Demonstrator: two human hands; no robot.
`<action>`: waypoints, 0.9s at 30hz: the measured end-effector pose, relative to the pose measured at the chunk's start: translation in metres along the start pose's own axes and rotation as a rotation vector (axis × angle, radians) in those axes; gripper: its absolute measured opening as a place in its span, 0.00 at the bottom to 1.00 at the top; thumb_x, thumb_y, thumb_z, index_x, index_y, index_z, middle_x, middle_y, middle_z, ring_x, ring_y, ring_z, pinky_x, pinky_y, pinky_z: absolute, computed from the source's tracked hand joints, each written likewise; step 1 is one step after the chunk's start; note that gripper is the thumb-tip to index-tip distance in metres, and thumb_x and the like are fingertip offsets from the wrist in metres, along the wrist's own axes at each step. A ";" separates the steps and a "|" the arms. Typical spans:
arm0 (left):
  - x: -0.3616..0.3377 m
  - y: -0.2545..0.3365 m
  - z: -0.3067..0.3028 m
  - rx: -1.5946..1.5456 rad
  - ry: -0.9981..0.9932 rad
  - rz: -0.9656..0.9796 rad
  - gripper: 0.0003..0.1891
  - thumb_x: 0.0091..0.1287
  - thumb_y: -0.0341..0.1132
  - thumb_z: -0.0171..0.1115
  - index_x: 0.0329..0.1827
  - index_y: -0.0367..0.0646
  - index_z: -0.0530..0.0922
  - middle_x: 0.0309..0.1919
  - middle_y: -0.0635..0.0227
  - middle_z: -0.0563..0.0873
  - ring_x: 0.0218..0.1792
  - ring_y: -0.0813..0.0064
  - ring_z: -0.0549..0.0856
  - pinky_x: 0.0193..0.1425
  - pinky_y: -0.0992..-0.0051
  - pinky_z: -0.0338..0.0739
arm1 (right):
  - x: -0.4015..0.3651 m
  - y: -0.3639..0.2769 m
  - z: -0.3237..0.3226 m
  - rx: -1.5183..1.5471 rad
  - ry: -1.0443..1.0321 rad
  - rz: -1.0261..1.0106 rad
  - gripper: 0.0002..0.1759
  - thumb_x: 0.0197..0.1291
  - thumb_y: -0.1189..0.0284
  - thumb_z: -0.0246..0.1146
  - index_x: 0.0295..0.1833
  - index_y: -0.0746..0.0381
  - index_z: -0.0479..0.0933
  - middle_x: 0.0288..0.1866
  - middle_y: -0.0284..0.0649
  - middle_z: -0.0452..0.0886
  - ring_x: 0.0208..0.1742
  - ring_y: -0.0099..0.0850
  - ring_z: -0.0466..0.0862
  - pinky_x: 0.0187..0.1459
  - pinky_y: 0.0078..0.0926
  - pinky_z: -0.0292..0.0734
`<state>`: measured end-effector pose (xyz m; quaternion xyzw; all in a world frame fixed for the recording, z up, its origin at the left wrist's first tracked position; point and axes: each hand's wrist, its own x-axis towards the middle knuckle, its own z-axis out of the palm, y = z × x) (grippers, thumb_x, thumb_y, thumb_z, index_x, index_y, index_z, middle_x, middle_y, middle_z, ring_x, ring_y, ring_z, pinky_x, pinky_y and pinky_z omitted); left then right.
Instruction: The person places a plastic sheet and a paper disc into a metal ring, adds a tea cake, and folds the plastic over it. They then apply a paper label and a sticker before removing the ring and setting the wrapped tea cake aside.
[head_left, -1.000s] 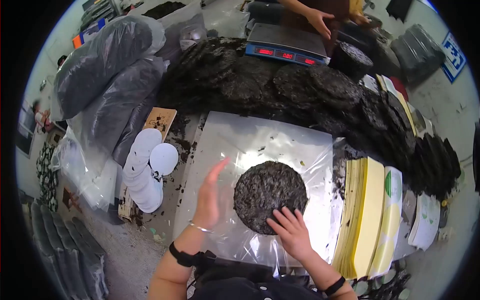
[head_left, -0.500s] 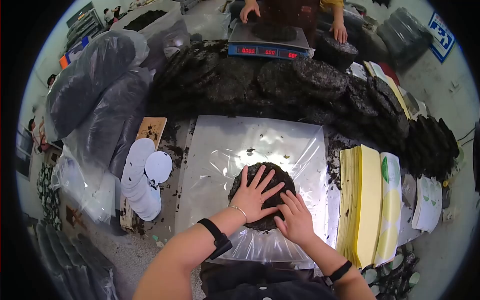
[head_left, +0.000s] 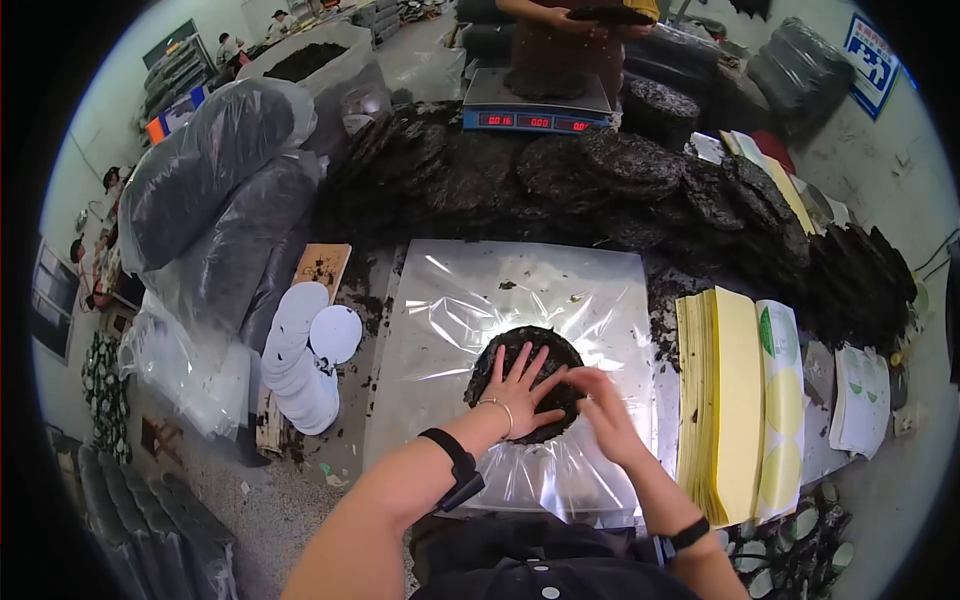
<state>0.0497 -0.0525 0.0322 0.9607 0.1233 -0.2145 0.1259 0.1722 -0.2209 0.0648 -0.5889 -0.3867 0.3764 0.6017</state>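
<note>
A round dark cake of what looks like dried seaweed (head_left: 552, 347) lies on a clear plastic sheet (head_left: 440, 300) in front of me. Flat on its top, with fingers spread, rests my left hand (head_left: 518, 392). My right hand (head_left: 606, 415) is at the cake's right edge, its fingers curled together and slightly blurred. Whether it pinches anything is too small to make out. The sheet is creased and shiny around the cake.
White paper discs (head_left: 300, 360) lie fanned out on the left. Yellow-edged sheets (head_left: 735, 400) are stacked on the right. Behind are piled dark cakes (head_left: 640, 165) and a digital scale (head_left: 535, 120) bearing one cake. Another person (head_left: 570, 50) stands there holding a dark cake.
My right hand has come up off the cake, its spread fingers now curled at the right edge. My left hand stays on top. The other person's hands have left the scale area and hold a cake.
</note>
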 end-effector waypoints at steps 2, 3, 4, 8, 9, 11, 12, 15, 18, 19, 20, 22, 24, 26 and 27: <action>-0.001 0.004 0.010 0.044 0.149 -0.028 0.44 0.75 0.74 0.42 0.91 0.70 0.45 0.90 0.58 0.42 0.89 0.48 0.35 0.82 0.31 0.21 | -0.048 -0.020 -0.011 -0.691 0.471 -0.060 0.34 0.67 0.73 0.66 0.76 0.66 0.64 0.75 0.52 0.71 0.77 0.40 0.72 0.81 0.43 0.57; 0.001 0.007 0.011 0.098 0.176 -0.052 0.44 0.75 0.74 0.43 0.91 0.70 0.45 0.90 0.59 0.42 0.89 0.49 0.35 0.83 0.32 0.22 | -0.080 0.000 -0.013 -0.683 0.560 0.028 0.32 0.68 0.72 0.67 0.75 0.66 0.67 0.69 0.52 0.76 0.71 0.41 0.77 0.76 0.42 0.65; 0.001 0.006 0.013 0.094 0.181 -0.055 0.44 0.75 0.74 0.43 0.91 0.70 0.45 0.90 0.59 0.42 0.89 0.49 0.35 0.83 0.32 0.22 | -0.109 0.022 -0.013 -0.674 0.652 0.113 0.29 0.70 0.71 0.67 0.73 0.66 0.70 0.64 0.52 0.82 0.65 0.43 0.82 0.71 0.40 0.72; 0.009 0.003 0.007 0.092 0.227 -0.041 0.45 0.74 0.73 0.47 0.90 0.69 0.46 0.90 0.59 0.44 0.88 0.48 0.36 0.84 0.32 0.24 | -0.124 -0.012 -0.015 0.475 0.101 0.520 0.18 0.77 0.62 0.64 0.55 0.69 0.81 0.37 0.48 0.87 0.37 0.43 0.87 0.42 0.33 0.81; 0.011 -0.002 0.006 0.019 0.240 -0.021 0.44 0.74 0.70 0.51 0.89 0.68 0.50 0.89 0.58 0.46 0.88 0.48 0.38 0.84 0.32 0.25 | -0.125 -0.037 -0.016 0.700 0.060 0.162 0.21 0.79 0.59 0.62 0.48 0.69 0.84 0.29 0.47 0.86 0.30 0.41 0.86 0.34 0.31 0.80; -0.001 -0.010 0.005 -0.272 0.376 0.072 0.36 0.73 0.61 0.62 0.81 0.59 0.69 0.82 0.51 0.66 0.85 0.47 0.56 0.85 0.35 0.30 | -0.149 -0.049 -0.012 0.978 -0.204 -0.007 0.23 0.80 0.58 0.60 0.40 0.67 0.85 0.30 0.49 0.87 0.29 0.36 0.85 0.34 0.31 0.80; -0.010 -0.011 -0.004 -0.690 0.381 0.046 0.28 0.75 0.54 0.63 0.71 0.47 0.80 0.70 0.53 0.82 0.74 0.53 0.77 0.85 0.44 0.54 | -0.157 -0.047 -0.012 0.872 -0.255 0.069 0.23 0.80 0.58 0.60 0.39 0.67 0.86 0.30 0.48 0.87 0.27 0.35 0.84 0.33 0.31 0.80; -0.148 0.041 -0.027 -1.628 0.301 0.460 0.20 0.83 0.43 0.55 0.59 0.36 0.87 0.59 0.62 0.90 0.57 0.65 0.88 0.68 0.64 0.79 | -0.159 0.050 0.009 -0.555 0.179 0.105 0.28 0.56 0.55 0.82 0.52 0.66 0.87 0.54 0.47 0.88 0.51 0.35 0.84 0.54 0.35 0.80; -0.197 0.085 0.028 -1.193 0.154 0.547 0.32 0.69 0.46 0.72 0.71 0.36 0.79 0.72 0.52 0.80 0.77 0.55 0.75 0.83 0.58 0.64 | -0.090 0.072 0.017 -0.984 0.332 -0.183 0.56 0.43 0.52 0.86 0.75 0.66 0.72 0.76 0.52 0.70 0.76 0.48 0.68 0.75 0.50 0.61; -0.186 0.079 0.068 -0.967 0.333 0.227 0.39 0.65 0.47 0.76 0.74 0.35 0.75 0.75 0.49 0.77 0.80 0.53 0.70 0.85 0.58 0.60 | -0.064 0.064 0.020 -0.663 0.417 -0.233 0.57 0.43 0.53 0.86 0.77 0.65 0.69 0.76 0.51 0.69 0.74 0.47 0.69 0.75 0.50 0.61; -0.175 0.069 0.093 -0.716 0.501 -0.082 0.46 0.60 0.49 0.80 0.78 0.34 0.70 0.77 0.46 0.73 0.83 0.50 0.65 0.87 0.57 0.57 | -0.038 0.056 0.024 -0.342 0.490 -0.314 0.58 0.43 0.55 0.86 0.78 0.65 0.67 0.76 0.51 0.69 0.73 0.46 0.70 0.75 0.50 0.61; -0.160 0.052 0.074 -0.734 0.831 -0.353 0.56 0.52 0.48 0.86 0.79 0.32 0.64 0.77 0.39 0.68 0.82 0.43 0.62 0.86 0.53 0.58 | 0.000 0.035 0.025 -0.029 0.474 -0.401 0.60 0.43 0.56 0.86 0.80 0.65 0.65 0.74 0.50 0.71 0.71 0.44 0.71 0.74 0.50 0.61; -0.123 0.038 0.072 -0.749 1.174 -0.321 0.58 0.48 0.48 0.89 0.80 0.34 0.64 0.77 0.45 0.69 0.78 0.42 0.66 0.83 0.52 0.61 | 0.016 0.040 0.022 -0.623 0.388 -0.264 0.59 0.43 0.57 0.85 0.81 0.61 0.65 0.73 0.47 0.74 0.68 0.42 0.74 0.75 0.48 0.60; -0.074 0.005 0.058 -0.476 1.047 -0.090 0.71 0.49 0.53 0.88 0.88 0.40 0.46 0.83 0.55 0.60 0.83 0.45 0.59 0.85 0.52 0.59 | 0.034 0.031 0.037 -1.076 0.148 0.067 0.57 0.49 0.59 0.82 0.85 0.48 0.62 0.65 0.38 0.84 0.64 0.38 0.73 0.72 0.47 0.57; -0.072 0.002 0.065 -0.478 1.043 -0.093 0.71 0.49 0.53 0.88 0.88 0.40 0.46 0.83 0.55 0.60 0.83 0.45 0.59 0.85 0.52 0.59 | 0.035 0.034 0.037 -1.075 0.145 0.071 0.57 0.49 0.59 0.82 0.85 0.48 0.62 0.65 0.38 0.84 0.64 0.38 0.73 0.72 0.47 0.57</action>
